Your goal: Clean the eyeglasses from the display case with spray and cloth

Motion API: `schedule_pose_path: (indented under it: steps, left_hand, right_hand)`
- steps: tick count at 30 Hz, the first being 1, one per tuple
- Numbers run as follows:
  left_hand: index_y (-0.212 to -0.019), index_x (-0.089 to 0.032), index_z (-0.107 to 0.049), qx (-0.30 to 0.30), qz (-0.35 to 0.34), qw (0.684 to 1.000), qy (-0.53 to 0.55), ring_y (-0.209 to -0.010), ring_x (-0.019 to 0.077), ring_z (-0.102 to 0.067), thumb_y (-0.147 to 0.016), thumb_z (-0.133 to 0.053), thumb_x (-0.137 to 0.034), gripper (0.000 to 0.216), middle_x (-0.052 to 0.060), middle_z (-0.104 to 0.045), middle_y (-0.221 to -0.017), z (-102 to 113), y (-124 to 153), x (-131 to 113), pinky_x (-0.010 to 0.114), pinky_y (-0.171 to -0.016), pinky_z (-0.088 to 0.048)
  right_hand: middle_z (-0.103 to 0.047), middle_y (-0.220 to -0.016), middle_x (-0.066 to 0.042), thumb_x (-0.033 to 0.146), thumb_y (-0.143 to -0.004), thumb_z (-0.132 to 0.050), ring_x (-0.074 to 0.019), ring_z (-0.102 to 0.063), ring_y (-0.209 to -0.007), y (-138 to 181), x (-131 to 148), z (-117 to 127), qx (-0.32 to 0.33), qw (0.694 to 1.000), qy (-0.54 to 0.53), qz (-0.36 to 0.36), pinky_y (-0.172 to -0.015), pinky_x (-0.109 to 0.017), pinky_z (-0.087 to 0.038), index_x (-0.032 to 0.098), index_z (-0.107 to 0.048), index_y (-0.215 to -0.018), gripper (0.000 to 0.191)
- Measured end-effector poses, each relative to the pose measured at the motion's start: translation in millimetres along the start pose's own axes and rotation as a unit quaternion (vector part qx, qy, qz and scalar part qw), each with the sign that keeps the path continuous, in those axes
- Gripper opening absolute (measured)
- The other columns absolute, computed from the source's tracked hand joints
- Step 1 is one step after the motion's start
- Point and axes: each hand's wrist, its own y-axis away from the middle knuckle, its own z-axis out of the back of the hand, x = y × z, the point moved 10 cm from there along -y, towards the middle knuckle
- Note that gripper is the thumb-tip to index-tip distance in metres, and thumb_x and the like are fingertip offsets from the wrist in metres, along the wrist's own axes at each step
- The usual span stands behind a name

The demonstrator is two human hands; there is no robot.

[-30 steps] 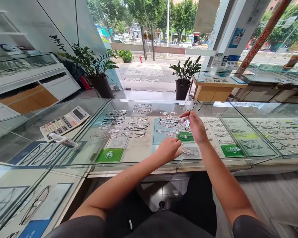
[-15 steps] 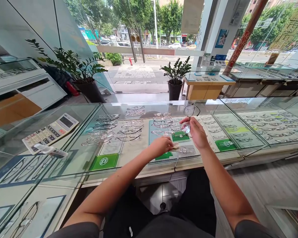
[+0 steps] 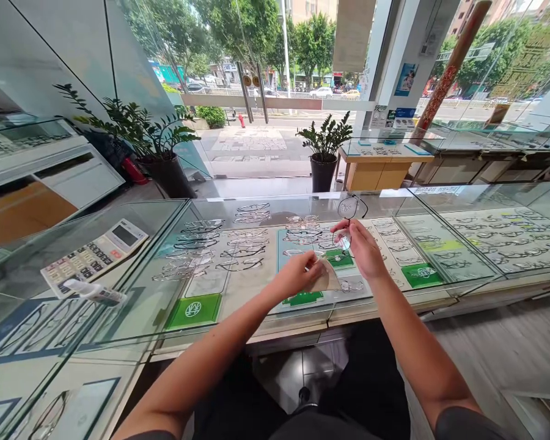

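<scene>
In my right hand (image 3: pixel 365 249) is a pair of eyeglasses (image 3: pixel 347 209) with thin dark frames, pinched between the fingers and held upright above the glass counter. One lens is above the fingers and the other below them, with a pale marking on the lower lens. My left hand (image 3: pixel 301 273) is closed on a beige cloth (image 3: pixel 329 279), which hangs out to the right of the fingers, just below the glasses. Cloth and lens look close together, but whether they touch I cannot tell.
Below both hands, the glass display counter (image 3: pixel 252 292) holds rows of spectacle frames and green cards. A calculator (image 3: pixel 94 256) and a small white bottle (image 3: pixel 95 292) lie at the left. Potted plants (image 3: pixel 323 165) stand beyond the counter, before the glass door.
The cloth in my left hand is now spread wider and hangs to the right. My right hand still has the glasses in nearly the same place. The view has tilted slightly.
</scene>
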Motion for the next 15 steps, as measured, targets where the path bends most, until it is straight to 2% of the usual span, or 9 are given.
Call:
schedule_pose_path:
  steps: [4, 7, 12, 15]
  left_hand:
    - [-0.084, -0.021, -0.050, 0.030, 0.030, 0.982, 0.186, -0.063, 0.0129, -0.047, -0.094, -0.064, -0.064, 0.046, -0.003, -0.052, -0.071, 41, -5, -2, 0.025, -0.057, -0.031]
    - [-0.085, -0.020, -0.053, 0.018, 0.019, 0.970, 0.240, -0.064, 0.0117, -0.048, -0.090, -0.071, -0.067, 0.051, -0.002, -0.055, -0.074, 85, -12, -18, 0.023, -0.057, -0.033]
    - [-0.080, -0.019, -0.057, -0.086, -0.022, 0.967, 0.238, -0.062, 0.0105, -0.047, -0.087, -0.078, -0.058, 0.045, -0.001, -0.056, -0.073, 169, -31, -42, 0.023, -0.056, -0.035]
    - [-0.073, -0.021, -0.052, -0.173, -0.059, 0.950, 0.254, -0.057, 0.0088, -0.040, -0.084, -0.081, -0.051, 0.043, -0.004, -0.048, -0.064, 210, -41, -49, 0.022, -0.053, -0.031]
  right_hand:
    - [-0.073, -0.109, -0.005, 0.057, -0.104, -0.063, -0.0197, -0.062, -0.087, -22, 3, -13, 0.014, 0.999, -0.024, -0.022, -0.086, -0.036, -0.052, 0.027, -0.075, -0.104, 0.032]
    - [-0.075, -0.106, -0.005, 0.057, -0.101, -0.067, -0.0204, -0.065, -0.090, -44, 10, -30, 0.038, 0.997, -0.040, -0.050, -0.084, -0.035, -0.053, 0.026, -0.076, -0.105, 0.032]
    - [-0.075, -0.106, -0.007, 0.056, -0.101, -0.066, -0.0240, -0.067, -0.101, -80, 39, -70, 0.093, 0.994, -0.037, -0.032, -0.084, -0.036, -0.054, 0.025, -0.076, -0.104, 0.032]
    - [-0.076, -0.106, -0.008, 0.056, -0.102, -0.064, -0.0248, -0.066, -0.101, -96, 46, -95, 0.122, 0.992, -0.026, -0.021, -0.081, -0.036, -0.053, 0.026, -0.076, -0.105, 0.033]
